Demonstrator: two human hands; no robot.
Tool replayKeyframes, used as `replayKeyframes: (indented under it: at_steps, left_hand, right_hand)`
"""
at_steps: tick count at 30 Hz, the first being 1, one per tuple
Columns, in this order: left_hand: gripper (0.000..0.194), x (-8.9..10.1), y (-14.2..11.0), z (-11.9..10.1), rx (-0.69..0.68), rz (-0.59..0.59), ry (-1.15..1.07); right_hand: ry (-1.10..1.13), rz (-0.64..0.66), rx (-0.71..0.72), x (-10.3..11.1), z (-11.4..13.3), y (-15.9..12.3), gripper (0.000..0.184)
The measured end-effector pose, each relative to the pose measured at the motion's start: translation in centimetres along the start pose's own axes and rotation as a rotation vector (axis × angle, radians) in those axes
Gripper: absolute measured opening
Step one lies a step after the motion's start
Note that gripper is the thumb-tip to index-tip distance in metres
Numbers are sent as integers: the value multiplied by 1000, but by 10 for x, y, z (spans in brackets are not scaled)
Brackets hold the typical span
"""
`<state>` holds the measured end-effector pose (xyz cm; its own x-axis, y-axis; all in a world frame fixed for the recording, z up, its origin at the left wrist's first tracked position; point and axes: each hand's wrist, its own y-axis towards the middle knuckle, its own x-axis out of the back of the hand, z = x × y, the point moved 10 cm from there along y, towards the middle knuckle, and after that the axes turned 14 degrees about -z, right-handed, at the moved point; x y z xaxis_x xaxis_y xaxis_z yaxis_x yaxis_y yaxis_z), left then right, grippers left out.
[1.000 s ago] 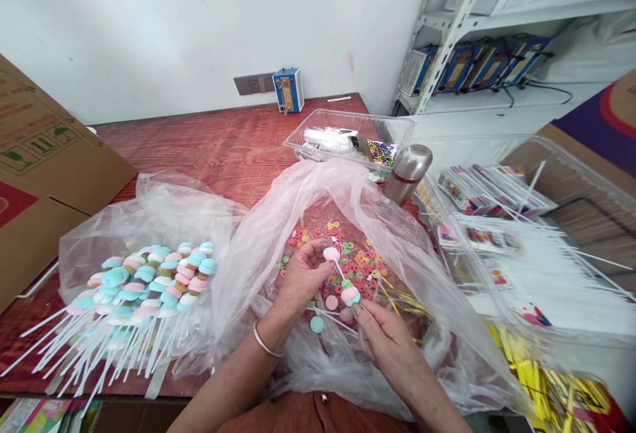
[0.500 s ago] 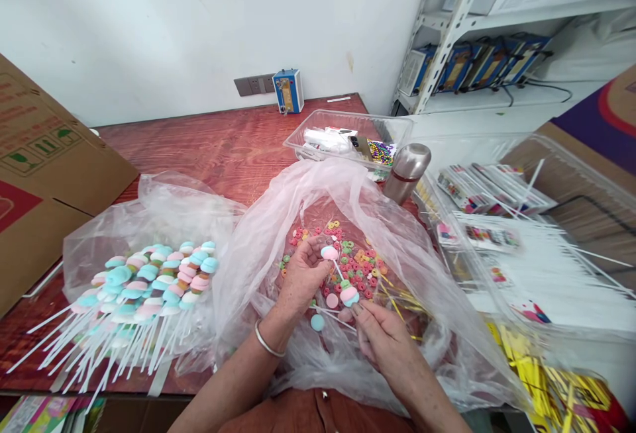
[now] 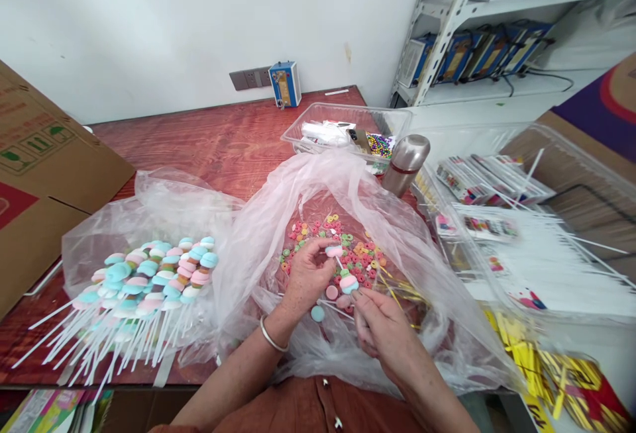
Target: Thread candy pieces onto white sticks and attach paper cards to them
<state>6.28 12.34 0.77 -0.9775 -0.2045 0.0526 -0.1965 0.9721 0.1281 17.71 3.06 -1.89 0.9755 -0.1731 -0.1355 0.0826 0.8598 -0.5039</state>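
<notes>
My left hand (image 3: 309, 275) pinches a pink, white and blue marshmallow (image 3: 334, 251) on the upper end of a thin white stick (image 3: 339, 263). Lower on that stick sit a green ring and a pink-and-blue marshmallow (image 3: 348, 283). Just beneath them, my right hand (image 3: 385, 322) is closed around the stick, most of which its fingers hide. Under both hands, loose colored candy rings (image 3: 365, 254) lie on a clear plastic bag (image 3: 258, 221). A pink disc (image 3: 331, 292) and a blue disc (image 3: 317, 314) rest near my left wrist.
At left, several marshmallow skewers (image 3: 149, 277) lie on plastic, beside a cardboard box (image 3: 54, 155). A steel flask (image 3: 406, 165) stands behind the bag, near a clear tray (image 3: 293, 130). To the right, a clear bin (image 3: 447, 241) holds white sticks and printed cards.
The upper marshmallow in my left fingers has come slightly closer to the green ring and lower marshmallow. My right hand keeps its grip. The camera view has shifted a little.
</notes>
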Motion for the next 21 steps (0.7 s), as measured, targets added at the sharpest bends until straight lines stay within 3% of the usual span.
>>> replayKeyframes:
  at_steps: [3, 6, 15, 21]
  left_hand:
    - [31, 4, 1, -16, -159, -16, 87]
    - [30, 7, 2, -22, -217, -38, 139]
    - [23, 2, -3, -5, -98, -55, 65]
    - [22, -8, -25, -16, -62, -12, 30]
  right_hand:
    - [5, 1, 17, -3, 6, 2, 30]
    - [-36, -7, 52, -5, 12, 5, 30]
    - [-256, -56, 206, -4, 24, 12, 35]
    - [-403, -178, 367, 12, 20, 22, 35]
